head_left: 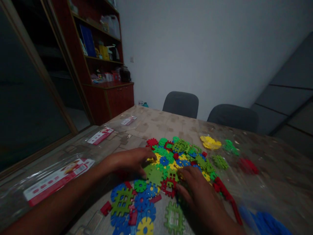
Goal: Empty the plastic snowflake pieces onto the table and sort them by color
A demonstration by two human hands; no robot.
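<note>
A loose pile of plastic building pieces [168, 161] covers the middle of the table, with toothed squares, notched discs and small blocks in green, yellow, blue and red. At its left side is my left hand [138, 160], thumb and fingers apart beside a green toothed square [154, 175]. My right hand [195, 186] reaches in from the right, its fingers spread over the pieces near a red window-shaped piece [168, 186]. Neither hand visibly grips a piece. Closer to me lie a green window piece [122, 201], a green toothed frame [174, 218] and a yellow disc [145, 226].
Clear plastic bags with red-and-white labels [58, 179] lie on the left. To the right are bagged yellow pieces [210, 142], red pieces [248, 165] and blue pieces [267, 223]. Two grey chairs [181, 103] stand beyond the table, and a wooden cabinet [110, 101] is at the back left.
</note>
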